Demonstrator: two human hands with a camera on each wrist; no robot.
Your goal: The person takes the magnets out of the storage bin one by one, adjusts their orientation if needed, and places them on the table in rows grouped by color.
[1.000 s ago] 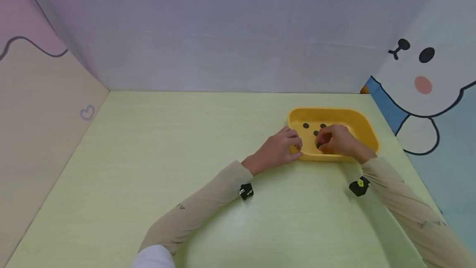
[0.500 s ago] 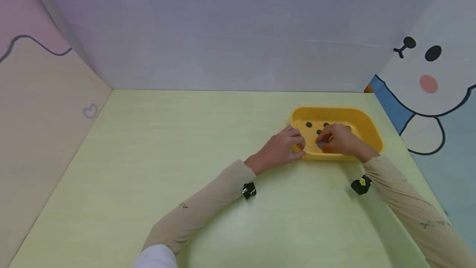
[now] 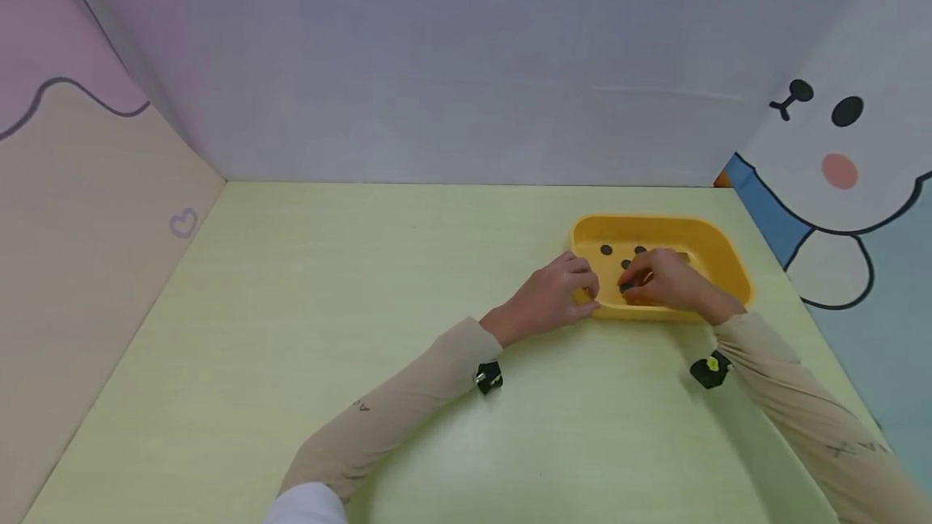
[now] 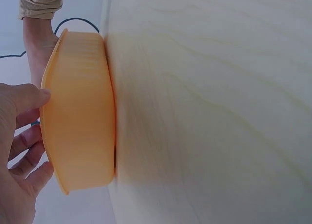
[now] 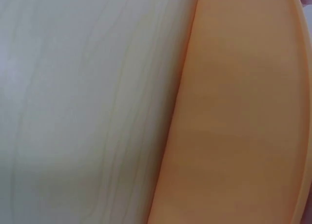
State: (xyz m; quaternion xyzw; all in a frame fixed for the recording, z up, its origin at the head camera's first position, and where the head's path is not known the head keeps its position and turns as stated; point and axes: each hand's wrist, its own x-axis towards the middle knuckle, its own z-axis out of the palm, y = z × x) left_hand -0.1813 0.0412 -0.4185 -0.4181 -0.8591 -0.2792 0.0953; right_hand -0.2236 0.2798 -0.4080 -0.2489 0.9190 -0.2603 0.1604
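A yellow tray [image 3: 717, 269] lies on the table at the right in the head view. My left hand [image 3: 548, 297] grips its near left corner, fingers curled at the rim. The left wrist view shows that hand's thumb [image 4: 31, 97] on the rim. Inside the tray, my right hand [image 3: 666, 280] pinches a small dark round disc [image 3: 624, 288] between thumb and fingertips. Other dark discs, such as one at the left [image 3: 606, 250] and one behind my fingers [image 3: 626, 264], lie on the tray floor. The right wrist view is filled by the tray's outer wall [image 5: 239, 112] and hides that hand's work.
A small yellow-brown piece [image 3: 683, 257] shows in the tray behind the right hand, partly hidden. The pale green table [image 3: 364, 265] reaches to a grey back wall [image 3: 437, 87]. A printed cartoon panel [image 3: 830, 265] stands close on the tray's right.
The pinched disc showed a blue side half a second ago and looks dark now, so it has turned or tilted in the right fingers. The left hand stays at the tray corner.
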